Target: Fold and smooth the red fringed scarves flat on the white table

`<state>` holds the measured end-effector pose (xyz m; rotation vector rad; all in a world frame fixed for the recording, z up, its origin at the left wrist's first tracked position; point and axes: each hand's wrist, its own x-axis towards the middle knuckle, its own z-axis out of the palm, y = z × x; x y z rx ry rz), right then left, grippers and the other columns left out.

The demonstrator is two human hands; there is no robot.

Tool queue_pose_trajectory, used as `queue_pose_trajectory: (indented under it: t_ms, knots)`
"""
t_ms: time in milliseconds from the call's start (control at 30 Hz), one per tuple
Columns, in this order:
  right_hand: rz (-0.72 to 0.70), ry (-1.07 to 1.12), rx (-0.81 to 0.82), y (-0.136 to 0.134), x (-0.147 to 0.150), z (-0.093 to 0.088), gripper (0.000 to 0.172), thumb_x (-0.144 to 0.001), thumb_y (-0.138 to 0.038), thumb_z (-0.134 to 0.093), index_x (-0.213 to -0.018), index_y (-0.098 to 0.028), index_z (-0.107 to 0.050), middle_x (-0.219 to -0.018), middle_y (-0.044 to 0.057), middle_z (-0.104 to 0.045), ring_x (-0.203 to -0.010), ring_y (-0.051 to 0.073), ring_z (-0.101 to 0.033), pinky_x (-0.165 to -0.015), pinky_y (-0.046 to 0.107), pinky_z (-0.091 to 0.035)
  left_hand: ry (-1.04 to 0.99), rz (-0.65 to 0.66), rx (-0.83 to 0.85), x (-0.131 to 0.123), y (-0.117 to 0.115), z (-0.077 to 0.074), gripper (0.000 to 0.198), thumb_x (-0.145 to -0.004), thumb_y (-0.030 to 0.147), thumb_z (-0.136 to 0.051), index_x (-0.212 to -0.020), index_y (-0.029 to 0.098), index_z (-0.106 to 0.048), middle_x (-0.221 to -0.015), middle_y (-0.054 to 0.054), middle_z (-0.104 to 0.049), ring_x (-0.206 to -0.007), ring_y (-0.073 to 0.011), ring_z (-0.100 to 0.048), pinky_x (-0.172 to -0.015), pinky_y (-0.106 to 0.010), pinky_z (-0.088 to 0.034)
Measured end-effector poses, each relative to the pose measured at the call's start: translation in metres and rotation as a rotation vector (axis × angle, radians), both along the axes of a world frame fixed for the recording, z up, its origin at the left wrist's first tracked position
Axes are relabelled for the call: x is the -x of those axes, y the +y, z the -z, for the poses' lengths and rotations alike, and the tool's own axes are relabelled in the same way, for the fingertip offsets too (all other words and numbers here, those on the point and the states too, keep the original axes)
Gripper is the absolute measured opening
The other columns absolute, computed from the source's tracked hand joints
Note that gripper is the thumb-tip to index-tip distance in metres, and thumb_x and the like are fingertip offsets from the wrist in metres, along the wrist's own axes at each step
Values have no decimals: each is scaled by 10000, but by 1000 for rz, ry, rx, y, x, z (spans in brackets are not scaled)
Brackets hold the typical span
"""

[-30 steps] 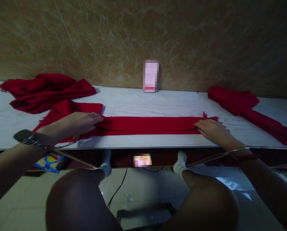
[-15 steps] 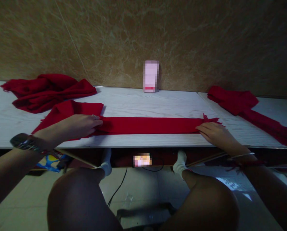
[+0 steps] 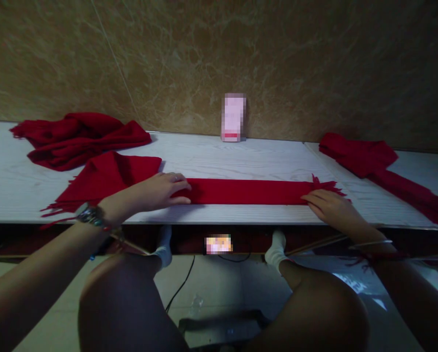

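Left hand (image 3: 175, 189): slanting in from lower left, palm down, thumb and fingers apart, touching the red scarf (image 3: 248, 191)
Scarf spot: flat on the tabletop (image 3: 233, 215), strip running between both hands
Right hand (image 3: 325, 205): in from lower right, fingers together by the fringe (image 3: 328, 185), can't tell if pinching tbh

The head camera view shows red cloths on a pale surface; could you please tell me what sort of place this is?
Probably a room in a home or dormitory, though I cannot be sure: a white wood-grain tabletop runs along a brown marbled wall, and socked feet rest below it.
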<state>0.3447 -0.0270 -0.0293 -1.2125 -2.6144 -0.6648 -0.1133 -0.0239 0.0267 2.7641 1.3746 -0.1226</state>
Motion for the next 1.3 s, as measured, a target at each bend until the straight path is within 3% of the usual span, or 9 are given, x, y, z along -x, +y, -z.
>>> queue_pose_trajectory:
  t_ms: [167,333,467,633,800,1067,1300]
  knots:
    - [48,2,-19,-2,-1,2,330,-827,-112,-389,-916,-184,-699,-888,89,-709,-832,229,-639,-762,358,-480,-156,49,-41,-65,12,19,480,-946,479,-338,-1329,216,-459,-1470,-119,-358,-1329,-254,-340,-1072,-415,-290]
    - [105,-26,-67,-2,-11,2,317,-810,-109,-405,-873,-196,-703,-831,71,-722,-791,222,-635,-772,385,-435,-137,22,-7,-99,21,48,542,-952,514,-285,-1409,232,-356,-1524,-111,-255,-1397,-285,-211,-1089,-486,-232]
    - [126,-41,-91,-5,-19,-1,319,-819,-118,-405,-873,-208,-706,-831,67,-729,-798,223,-634,-790,398,-416,-141,41,-43,-97,21,57,547,-957,521,-246,-1417,243,-347,-1531,-93,-236,-1400,-279,-209,-1095,-485,-213]
    - [130,-30,-142,-13,-25,-5,321,-857,-141,-407,-896,-210,-717,-816,72,-721,-785,222,-628,-826,414,-419,-158,17,-38,-96,20,58,540,-955,515,-267,-1421,253,-347,-1531,-82,-234,-1398,-285,-214,-1096,-483,-210]
    - [136,-43,-76,-19,-32,0,344,-843,-113,-405,-939,-203,-723,-802,81,-707,-778,224,-614,-788,408,-428,-180,28,-46,-97,22,60,544,-952,525,-257,-1416,259,-358,-1524,-81,-252,-1389,-292,-238,-1087,-497,-224]
    - [116,-118,-113,-15,-36,-1,316,-821,-91,-441,-940,-177,-720,-791,84,-706,-780,221,-619,-770,378,-406,-159,8,-25,-98,22,57,531,-952,512,-273,-1415,267,-360,-1524,-77,-257,-1381,-295,-259,-1085,-489,-231]
    - [186,-112,-156,-6,-34,-16,316,-843,-130,-415,-928,-218,-707,-777,66,-708,-752,228,-613,-759,386,-406,-192,36,-46,-96,22,60,560,-943,542,-275,-1413,251,-364,-1520,-91,-268,-1386,-303,-244,-1086,-504,-222]
